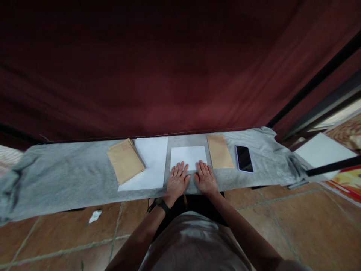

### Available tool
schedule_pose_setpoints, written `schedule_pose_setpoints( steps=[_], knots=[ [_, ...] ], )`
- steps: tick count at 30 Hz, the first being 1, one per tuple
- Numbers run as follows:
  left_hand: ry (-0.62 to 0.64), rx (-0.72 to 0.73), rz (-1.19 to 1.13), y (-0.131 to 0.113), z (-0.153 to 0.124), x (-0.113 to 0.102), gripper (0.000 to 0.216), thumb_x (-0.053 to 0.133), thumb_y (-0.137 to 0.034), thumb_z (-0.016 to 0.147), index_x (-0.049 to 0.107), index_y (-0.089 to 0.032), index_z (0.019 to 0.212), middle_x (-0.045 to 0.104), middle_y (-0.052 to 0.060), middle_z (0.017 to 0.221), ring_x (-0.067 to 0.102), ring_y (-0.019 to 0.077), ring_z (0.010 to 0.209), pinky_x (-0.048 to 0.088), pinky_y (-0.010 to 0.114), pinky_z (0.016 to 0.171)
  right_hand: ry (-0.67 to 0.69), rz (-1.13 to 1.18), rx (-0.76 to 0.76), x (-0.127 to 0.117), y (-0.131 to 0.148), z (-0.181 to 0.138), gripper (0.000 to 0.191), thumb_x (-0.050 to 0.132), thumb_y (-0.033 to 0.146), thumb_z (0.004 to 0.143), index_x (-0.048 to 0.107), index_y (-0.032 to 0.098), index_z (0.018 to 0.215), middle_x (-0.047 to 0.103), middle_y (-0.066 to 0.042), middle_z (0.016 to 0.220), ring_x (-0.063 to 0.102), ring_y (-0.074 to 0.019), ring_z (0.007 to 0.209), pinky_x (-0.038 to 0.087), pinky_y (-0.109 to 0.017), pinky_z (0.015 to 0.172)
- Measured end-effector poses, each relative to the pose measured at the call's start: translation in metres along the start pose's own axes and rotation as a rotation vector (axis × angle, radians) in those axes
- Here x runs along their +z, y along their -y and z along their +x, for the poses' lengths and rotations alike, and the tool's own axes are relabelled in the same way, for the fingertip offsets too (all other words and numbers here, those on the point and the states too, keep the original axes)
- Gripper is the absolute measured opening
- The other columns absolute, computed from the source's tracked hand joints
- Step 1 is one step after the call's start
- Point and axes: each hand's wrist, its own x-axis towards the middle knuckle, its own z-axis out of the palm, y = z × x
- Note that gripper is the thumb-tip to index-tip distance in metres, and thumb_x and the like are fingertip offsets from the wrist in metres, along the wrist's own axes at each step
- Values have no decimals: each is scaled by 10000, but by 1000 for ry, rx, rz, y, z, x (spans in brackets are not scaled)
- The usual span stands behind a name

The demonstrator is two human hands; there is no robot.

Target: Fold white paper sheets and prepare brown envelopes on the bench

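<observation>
My left hand (177, 179) and my right hand (205, 177) lie flat side by side, fingers stretched out, on the near edge of a small white folded sheet (188, 156). The sheet rests on a grey cloth (70, 177) that covers a narrow table. A stack of white paper (149, 158) lies to the left of the hands, with a pile of brown envelopes (125, 160) on its left part. One brown envelope (219, 151) lies just right of the folded sheet. A black band is on my left wrist.
A dark phone (244, 158) lies on the cloth right of the single envelope. A dark red curtain (158, 67) hangs behind the table. A white board (321, 150) sits at the far right. A scrap of paper (95, 216) lies on the tiled floor.
</observation>
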Motion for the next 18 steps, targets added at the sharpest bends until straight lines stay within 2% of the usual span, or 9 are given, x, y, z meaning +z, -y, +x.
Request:
schedule_pose_setpoints(
  steps=[7, 9, 13, 18],
  knots=[
    [39, -9, -9, -5, 1, -4, 601, 426, -379, 1008, 345, -180, 1569, 291, 124, 1645, 237, 301, 1536, 224, 521, 1243, 31, 51, 11, -6, 2, 7, 531, 338, 318, 1058, 405, 92, 1534, 408, -163, 1587, 378, -284, 1470, 271, -476, 1206],
    [55, -7, -6, -6, 2, -6, 609, 432, -359, 1000, 338, -172, 1571, 285, 130, 1648, 228, 307, 1538, 218, 528, 1242, 60, 78, -34, -7, 7, 10, 531, 326, 318, 1061, 401, 94, 1536, 397, -153, 1595, 365, -270, 1479, 270, -465, 1211],
    [85, 0, 6, -7, 1, -8, 616, 448, -328, 982, 349, -157, 1566, 273, 136, 1654, 221, 317, 1540, 204, 523, 1245, 134, 101, -144, -7, 19, 10, 517, 352, 314, 1054, 425, 118, 1527, 397, -136, 1598, 363, -253, 1482, 263, -459, 1221],
    [75, -2, 1, -7, 1, -7, 606, 427, -376, 1000, 360, -158, 1561, 285, 138, 1651, 231, 323, 1536, 209, 522, 1242, 120, 76, -127, -7, 14, 5, 550, 390, 351, 1044, 390, 135, 1550, 366, -139, 1614, 368, -274, 1478, 268, -471, 1216]
  ],
)
